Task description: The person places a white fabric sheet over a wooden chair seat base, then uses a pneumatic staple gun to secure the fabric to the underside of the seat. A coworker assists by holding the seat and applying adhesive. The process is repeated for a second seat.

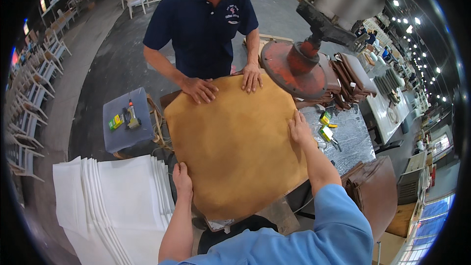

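A tan leather-like sheet (235,142) lies stretched over a square seat pad in front of me. My left hand (182,177) grips its near left edge, fingers curled over the rim. My right hand (300,127) presses flat on the right edge. Across from me a person in a dark blue polo shirt rests both hands (198,89) (251,76) on the far edge of the same sheet.
A red round press head (293,68) on a dark arm hangs at the upper right. White fabric sheets (113,201) are stacked at lower left. A grey stool (125,120) carries a staple tool and small boxes. Brown seat covers (353,76) are piled at right, white chairs line the left.
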Demonstrator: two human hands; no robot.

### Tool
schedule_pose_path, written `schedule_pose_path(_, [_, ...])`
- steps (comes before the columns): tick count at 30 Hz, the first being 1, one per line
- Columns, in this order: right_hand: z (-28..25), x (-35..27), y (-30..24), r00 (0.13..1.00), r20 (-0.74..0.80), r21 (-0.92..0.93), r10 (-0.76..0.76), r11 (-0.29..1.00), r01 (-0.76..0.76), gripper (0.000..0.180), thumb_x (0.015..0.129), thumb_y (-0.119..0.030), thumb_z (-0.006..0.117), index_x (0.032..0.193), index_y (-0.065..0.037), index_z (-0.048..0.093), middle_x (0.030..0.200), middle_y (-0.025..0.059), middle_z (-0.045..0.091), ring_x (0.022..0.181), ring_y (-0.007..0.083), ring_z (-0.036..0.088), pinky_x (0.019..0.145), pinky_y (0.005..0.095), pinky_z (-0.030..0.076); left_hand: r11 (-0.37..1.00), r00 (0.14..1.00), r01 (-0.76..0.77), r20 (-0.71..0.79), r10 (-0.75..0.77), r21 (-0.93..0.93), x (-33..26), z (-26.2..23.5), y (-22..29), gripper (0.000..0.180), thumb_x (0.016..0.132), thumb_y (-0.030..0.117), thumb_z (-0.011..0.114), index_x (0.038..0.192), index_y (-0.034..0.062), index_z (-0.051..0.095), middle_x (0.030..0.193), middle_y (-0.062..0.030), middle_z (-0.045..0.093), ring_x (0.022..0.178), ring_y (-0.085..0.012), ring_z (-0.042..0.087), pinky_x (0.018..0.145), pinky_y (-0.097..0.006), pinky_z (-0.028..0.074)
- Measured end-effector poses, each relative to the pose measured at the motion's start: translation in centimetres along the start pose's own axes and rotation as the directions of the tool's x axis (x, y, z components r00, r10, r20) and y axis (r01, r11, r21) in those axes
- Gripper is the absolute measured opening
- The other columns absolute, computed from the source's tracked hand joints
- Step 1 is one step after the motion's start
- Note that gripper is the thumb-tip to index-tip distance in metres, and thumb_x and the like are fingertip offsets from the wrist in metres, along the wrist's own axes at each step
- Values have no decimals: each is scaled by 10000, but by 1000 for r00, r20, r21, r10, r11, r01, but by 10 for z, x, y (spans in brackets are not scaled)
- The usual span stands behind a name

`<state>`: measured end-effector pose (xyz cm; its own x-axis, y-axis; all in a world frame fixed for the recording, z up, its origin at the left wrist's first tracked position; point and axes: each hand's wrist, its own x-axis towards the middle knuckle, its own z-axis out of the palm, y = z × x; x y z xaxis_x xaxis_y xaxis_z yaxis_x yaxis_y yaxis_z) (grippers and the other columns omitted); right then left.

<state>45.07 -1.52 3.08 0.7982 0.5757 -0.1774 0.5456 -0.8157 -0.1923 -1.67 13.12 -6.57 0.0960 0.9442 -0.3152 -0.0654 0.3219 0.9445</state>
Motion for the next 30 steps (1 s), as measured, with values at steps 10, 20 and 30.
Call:
schedule_pose_path(10, [53,58,59,918,-137,-508,-373,822,258,623,1156,-372,435,1707,-82,432,1674,223,536,1420,411,611,1143,560,509,857,977,-72,-136,163,511,-22,3,-16,377,1147,315,517,1280,20,711,1277,-270,751,1236,-476,695,1043,-549,557])
schedule_pose_path(20, [83,-252,-103,214,122,-87,-969,204,975,797,1114,-564,581,1739,-108,391,1777,302,333,1657,545,263,1313,694,222,973,913,-196,-339,227,123,-67,-47,-41,256,1056,173,706,1275,54,651,1245,-200,703,1088,-416,717,923,-462,592])
schedule_pose_path(30, [134,-326,-137,263,132,-212,-956,232,949,863,1072,-633,653,1669,-33,483,1669,377,449,1505,595,473,1177,727,425,399,878,475,-457,-145,785,-10,-354,-346,1052,904,454,879,1737,87,354,1751,-361,286,1636,-569,251,1322,-684,246])
